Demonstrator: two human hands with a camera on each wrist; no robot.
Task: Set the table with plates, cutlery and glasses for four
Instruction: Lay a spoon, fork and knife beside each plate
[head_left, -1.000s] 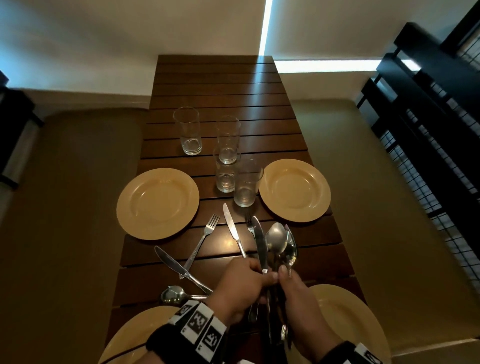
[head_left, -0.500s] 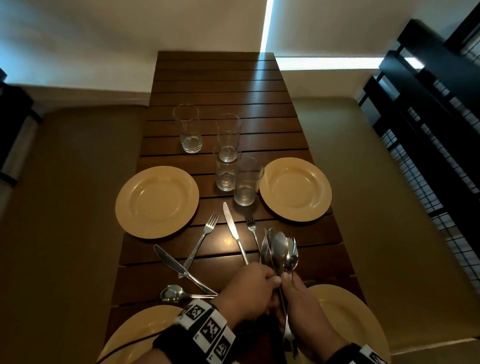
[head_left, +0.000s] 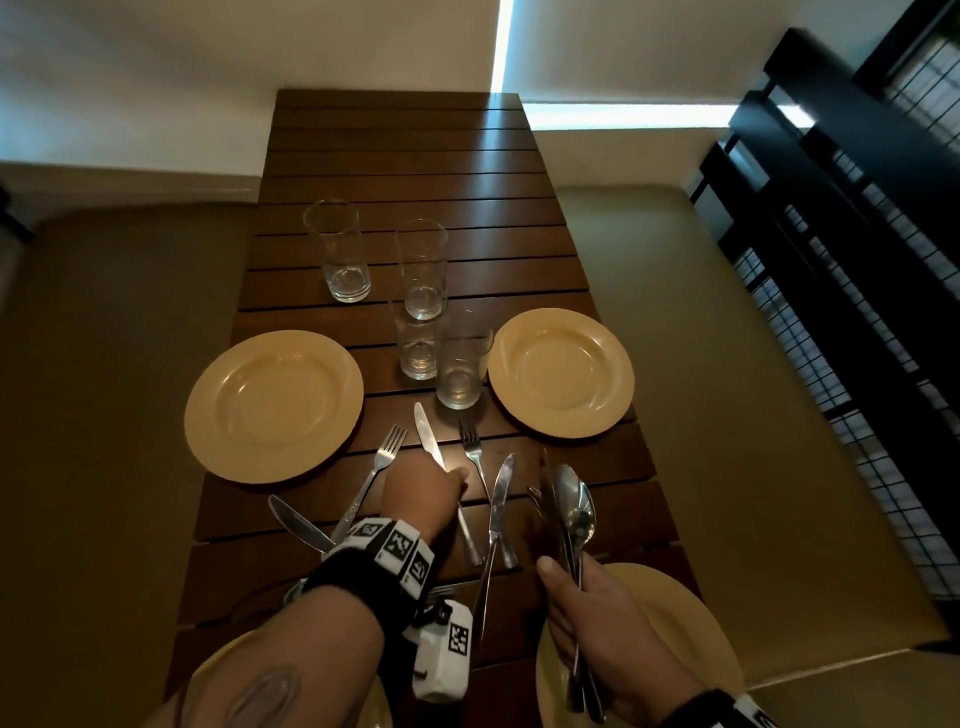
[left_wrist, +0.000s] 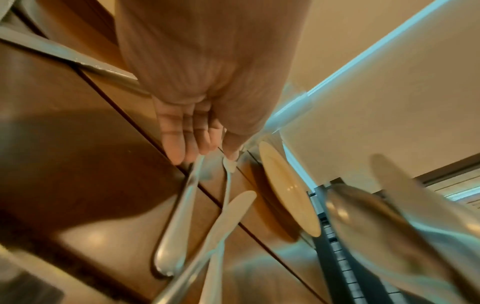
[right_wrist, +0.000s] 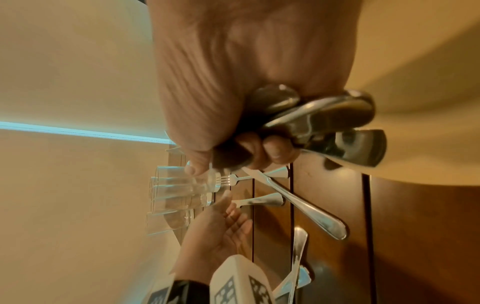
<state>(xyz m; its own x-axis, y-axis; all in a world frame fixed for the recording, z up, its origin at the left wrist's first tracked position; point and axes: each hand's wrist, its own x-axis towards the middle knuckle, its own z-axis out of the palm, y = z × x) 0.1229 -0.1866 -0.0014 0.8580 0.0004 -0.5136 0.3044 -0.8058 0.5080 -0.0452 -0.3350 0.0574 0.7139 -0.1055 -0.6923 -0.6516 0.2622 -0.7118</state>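
Gripping a bundle of spoons and other cutlery (head_left: 569, 525), the right hand (head_left: 597, 613) sits at about five o'clock on the table (head_left: 415, 171), fingers curled tight round the handles above the near right plate (head_left: 691, 623). Half a second ago both hands were clasped on that bundle; now the left hand (head_left: 423, 493) has let go and reaches out toward twelve, fingers straight and holding nothing, its tips over the loose knife (head_left: 431, 441) and the small fork (head_left: 472, 447) lying near the table's centre. One knife (head_left: 498, 504) that stood in the bundle now lies on the wood between the hands. At about nine o'clock of the left hand lie another fork (head_left: 382, 465) and another knife (head_left: 298, 522).

Judging by this, the sorting has moved to gathering the scattered pieces, so no place has its cutlery yet.

Farther out, the far left plate (head_left: 272, 405) sits at ten o'clock and the far right plate (head_left: 561, 371) at two. Between and beyond them the four glasses (head_left: 421, 312) stand clustered, not yet shared out.
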